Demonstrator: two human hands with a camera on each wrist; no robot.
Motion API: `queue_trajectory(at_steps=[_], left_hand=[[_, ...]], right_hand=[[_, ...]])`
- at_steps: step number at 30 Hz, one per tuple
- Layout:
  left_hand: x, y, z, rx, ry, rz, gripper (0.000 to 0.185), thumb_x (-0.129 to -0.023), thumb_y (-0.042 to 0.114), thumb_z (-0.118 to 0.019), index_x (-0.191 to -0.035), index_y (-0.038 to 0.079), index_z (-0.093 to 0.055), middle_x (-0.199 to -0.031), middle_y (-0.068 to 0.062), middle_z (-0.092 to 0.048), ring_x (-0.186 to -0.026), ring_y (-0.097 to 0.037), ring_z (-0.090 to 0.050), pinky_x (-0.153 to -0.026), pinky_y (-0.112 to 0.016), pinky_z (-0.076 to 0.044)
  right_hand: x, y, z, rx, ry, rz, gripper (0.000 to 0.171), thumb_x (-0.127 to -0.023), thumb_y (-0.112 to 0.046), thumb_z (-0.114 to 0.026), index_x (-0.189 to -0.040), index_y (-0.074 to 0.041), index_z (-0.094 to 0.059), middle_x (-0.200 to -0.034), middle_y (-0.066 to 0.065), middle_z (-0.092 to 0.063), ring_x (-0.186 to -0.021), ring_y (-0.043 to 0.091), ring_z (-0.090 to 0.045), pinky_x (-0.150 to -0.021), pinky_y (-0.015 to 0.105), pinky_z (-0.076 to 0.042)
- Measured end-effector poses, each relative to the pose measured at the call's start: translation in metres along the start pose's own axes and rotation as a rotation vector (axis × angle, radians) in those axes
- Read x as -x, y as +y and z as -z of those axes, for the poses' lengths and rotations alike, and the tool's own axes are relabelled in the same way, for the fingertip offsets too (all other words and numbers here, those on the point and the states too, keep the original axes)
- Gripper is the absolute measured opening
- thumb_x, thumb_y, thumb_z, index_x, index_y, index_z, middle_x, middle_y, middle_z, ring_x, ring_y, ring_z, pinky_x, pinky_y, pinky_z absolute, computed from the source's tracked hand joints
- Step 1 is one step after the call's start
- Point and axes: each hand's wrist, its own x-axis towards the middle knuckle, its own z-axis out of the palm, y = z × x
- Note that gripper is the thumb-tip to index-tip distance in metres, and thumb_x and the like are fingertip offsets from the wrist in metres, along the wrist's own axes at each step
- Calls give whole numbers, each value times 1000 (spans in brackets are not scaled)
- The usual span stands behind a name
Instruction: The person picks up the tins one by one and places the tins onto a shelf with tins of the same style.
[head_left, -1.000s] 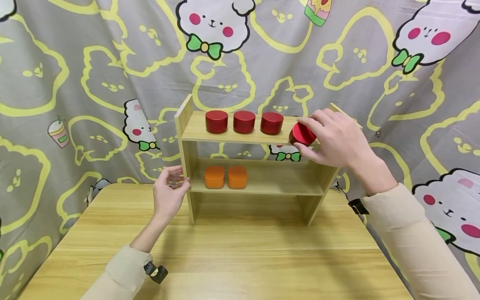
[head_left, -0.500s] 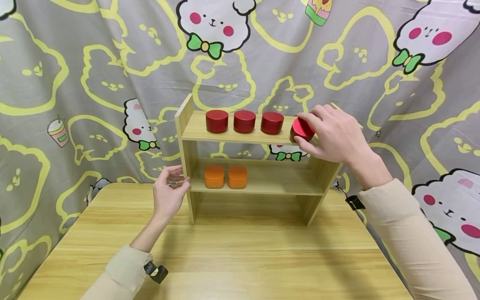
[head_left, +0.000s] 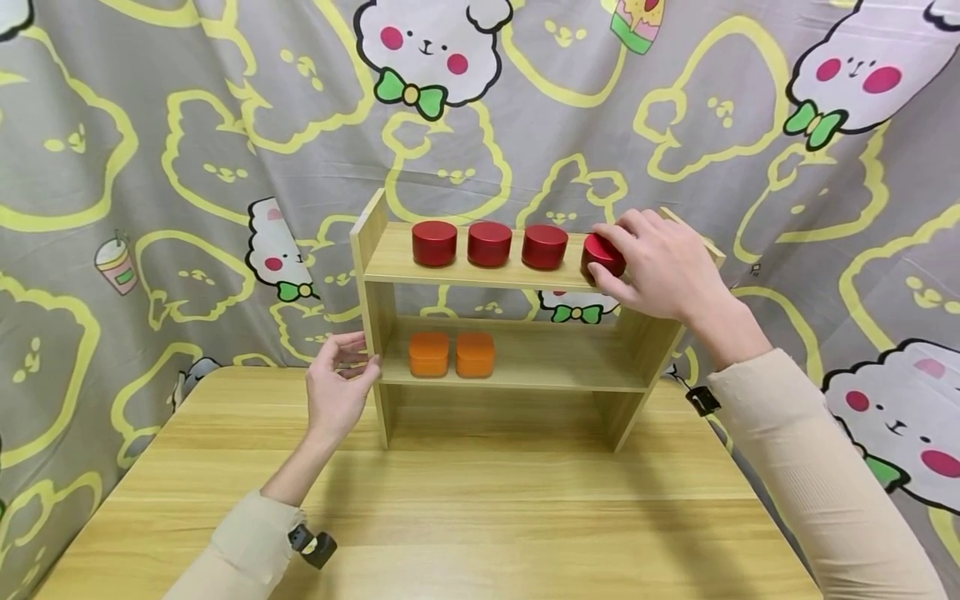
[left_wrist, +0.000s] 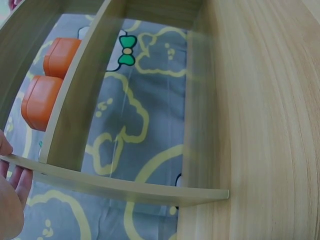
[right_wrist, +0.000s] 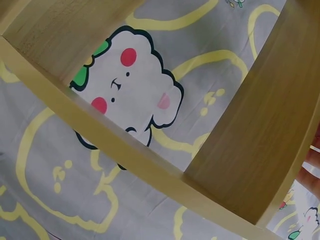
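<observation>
A small wooden shelf (head_left: 375, 250) stands on the table. My right hand (head_left: 660, 267) grips a round red tin (head_left: 602, 252) at the right end of the top board, beside three more red tins (head_left: 489, 242) in a row. My left hand (head_left: 337, 387) rests against the shelf's left side panel with fingers loosely bent, holding nothing. Two orange tins (head_left: 452, 353) sit on the lower board, and the left wrist view shows those orange tins (left_wrist: 47, 92) from the side. The right wrist view shows only shelf boards (right_wrist: 240, 150) and the cloth behind them.
The shelf stands on a light wooden table (head_left: 450, 517). A grey cloth (head_left: 187, 125) printed with cartoon bears hangs close behind and around the table. The right half of the lower board (head_left: 570, 367) holds nothing.
My right hand has carried the red tin up and back from the shelf's front edge onto the top board, and the tin has turned from tilted to nearly upright. The left hand has stayed put.
</observation>
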Motion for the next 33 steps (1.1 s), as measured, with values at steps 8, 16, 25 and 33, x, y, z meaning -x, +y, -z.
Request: queue_trajectory(at_steps=[8,16,25,33], left_hand=[[0,0,0,2,0,-3,35,-87,-10,-72,-121,-1,-69,-111,-21,-72,-88,5,-65,-77,-8,-59],[0,-1,0,-3,-6,-7,35,-88,-9,-72,-122,-1,-68,-111,-21,-71,-88,5,-65,-77,-8,-59],[0,-1,0,-4,-5,-7,36,-87,-9,-72,-122,-1,-68,-111,-20,-71,-88,5,-65,-77,-9,-60],[0,0,0,1,-8,-9,36,-88,-10,-71,-122,-1,-68,-111,-20,-71,-88,4,-65,-77,-8,-59]], right_hand=[[-1,3,-2,2,-30,-15,42,-96,-35,-61,-125,-5,-71,-103,18,-69,-91,38,-64,-73,53,-54],[-5,4,-5,3,-66,-47,42,-97,-36,-61,-125,-6,-71,-103,17,-69,-92,37,-64,-71,53,-54],[-7,6,-9,-2,-126,-83,41,-99,-36,-62,-127,-8,-69,-102,17,-67,-90,36,-62,-68,51,-57],[-8,4,-11,-8,-132,-86,40,-100,-36,-60,-128,-9,-68,-101,16,-66,-85,33,-61,-61,48,-54]])
